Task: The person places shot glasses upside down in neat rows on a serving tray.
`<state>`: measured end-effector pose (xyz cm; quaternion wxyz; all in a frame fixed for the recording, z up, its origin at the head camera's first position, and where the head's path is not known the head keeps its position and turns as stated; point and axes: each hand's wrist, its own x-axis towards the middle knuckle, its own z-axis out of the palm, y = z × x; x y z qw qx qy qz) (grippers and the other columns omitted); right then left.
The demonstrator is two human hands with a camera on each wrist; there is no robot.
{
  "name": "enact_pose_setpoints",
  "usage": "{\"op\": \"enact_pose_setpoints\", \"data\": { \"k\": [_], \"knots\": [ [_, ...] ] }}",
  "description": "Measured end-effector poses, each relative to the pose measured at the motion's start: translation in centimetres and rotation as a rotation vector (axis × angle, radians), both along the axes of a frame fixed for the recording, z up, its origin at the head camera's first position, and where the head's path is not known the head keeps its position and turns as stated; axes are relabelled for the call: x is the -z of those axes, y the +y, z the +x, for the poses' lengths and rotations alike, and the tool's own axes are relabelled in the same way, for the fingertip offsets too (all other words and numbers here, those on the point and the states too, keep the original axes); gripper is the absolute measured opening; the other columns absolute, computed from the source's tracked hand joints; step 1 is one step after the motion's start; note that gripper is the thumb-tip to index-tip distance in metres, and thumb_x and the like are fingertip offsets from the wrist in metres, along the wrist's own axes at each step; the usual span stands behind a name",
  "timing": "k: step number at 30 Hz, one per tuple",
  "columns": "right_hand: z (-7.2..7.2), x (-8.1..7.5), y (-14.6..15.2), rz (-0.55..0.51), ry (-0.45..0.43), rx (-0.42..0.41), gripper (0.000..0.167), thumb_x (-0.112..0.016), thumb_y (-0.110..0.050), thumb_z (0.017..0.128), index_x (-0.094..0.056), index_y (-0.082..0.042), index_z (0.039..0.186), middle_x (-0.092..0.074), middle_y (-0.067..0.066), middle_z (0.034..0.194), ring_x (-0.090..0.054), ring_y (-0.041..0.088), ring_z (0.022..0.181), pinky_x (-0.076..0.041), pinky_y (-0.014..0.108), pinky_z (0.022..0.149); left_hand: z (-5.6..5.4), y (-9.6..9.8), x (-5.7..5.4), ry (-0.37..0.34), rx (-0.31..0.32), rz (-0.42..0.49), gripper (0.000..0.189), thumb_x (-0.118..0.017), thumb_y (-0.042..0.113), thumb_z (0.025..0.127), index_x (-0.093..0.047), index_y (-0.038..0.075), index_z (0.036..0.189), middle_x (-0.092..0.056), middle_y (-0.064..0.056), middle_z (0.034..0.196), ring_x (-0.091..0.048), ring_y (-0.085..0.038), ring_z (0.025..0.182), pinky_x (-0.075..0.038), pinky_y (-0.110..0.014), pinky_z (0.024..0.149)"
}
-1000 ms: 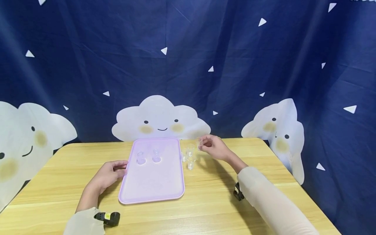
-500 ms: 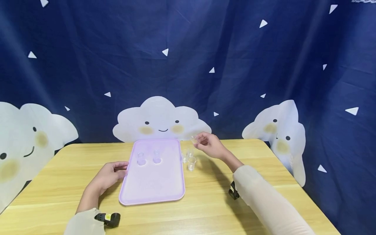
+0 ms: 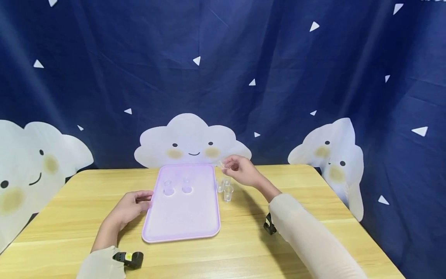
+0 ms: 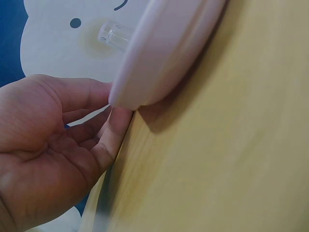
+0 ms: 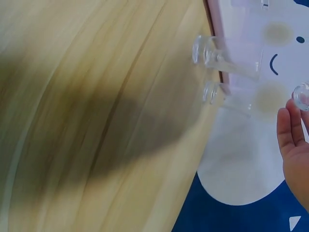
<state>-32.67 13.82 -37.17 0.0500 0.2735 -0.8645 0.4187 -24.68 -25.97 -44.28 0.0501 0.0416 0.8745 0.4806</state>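
Note:
The right hand [image 3: 242,170] pinches a small clear cup [image 5: 301,95] between thumb and fingers, raised over the table near the tray's back right corner. Beneath it, clear cups stand on the table by the tray's right edge, among them a front cup [image 3: 228,193] and a left cup [image 3: 220,186]. The lilac tray [image 3: 184,221] bears two more, a left cup [image 3: 168,188] and a right cup [image 3: 187,186], towards its back. On the tray's left side, the left hand [image 3: 129,209] rests its fingertips against the rim; the left wrist view shows finger and thumb touching there.
The wooden table [image 3: 278,248] ends at the back before a dark blue curtain [image 3: 223,77] printed with clouds and triangles. Black wrist cameras, a left one [image 3: 130,259] and a right one [image 3: 269,224], sit on the sleeves.
The right hand has lifted the cup and carried it left, from beside the cup group to above it near the tray. The left hand and tray stay in place.

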Motion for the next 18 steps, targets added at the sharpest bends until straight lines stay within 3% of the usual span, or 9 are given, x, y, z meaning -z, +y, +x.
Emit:
{"op": "enact_pose_setpoints", "data": {
  "k": [6,12,18],
  "knots": [
    [0.0,-0.3,-1.1,0.008,0.001,-0.013,0.026,-0.072,-0.015,0.093,-0.068,-0.003,0.116,-0.071,0.005,0.096,-0.059,0.014,0.079,-0.050,0.028,0.073,0.0,0.0,0.0,-0.009,-0.010,-0.011,0.048,-0.063,0.005,0.098,-0.051,-0.011,0.141,-0.061,-0.025,0.132,-0.057,-0.031,0.117,-0.050,-0.023,0.084],
    [-0.1,-0.4,-2.1,-0.007,-0.022,-0.041,0.027,-0.072,-0.012,0.092,-0.067,-0.001,0.116,-0.069,0.005,0.091,-0.062,0.014,0.076,-0.052,0.026,0.068,-0.1,0.0,0.0,-0.019,-0.010,-0.006,0.048,-0.062,0.005,0.098,-0.051,-0.011,0.142,-0.061,-0.025,0.133,-0.057,-0.031,0.117,-0.050,-0.022,0.083],
    [-0.4,-0.2,-2.8,-0.012,-0.043,-0.049,0.030,-0.074,-0.010,0.091,-0.067,0.001,0.119,-0.068,0.009,0.096,-0.062,0.013,0.075,-0.053,0.025,0.067,0.0,0.0,-0.2,-0.019,-0.009,-0.008,0.048,-0.062,0.005,0.098,-0.051,-0.011,0.142,-0.060,-0.026,0.133,-0.057,-0.031,0.117,-0.050,-0.023,0.084]
  ]
}}
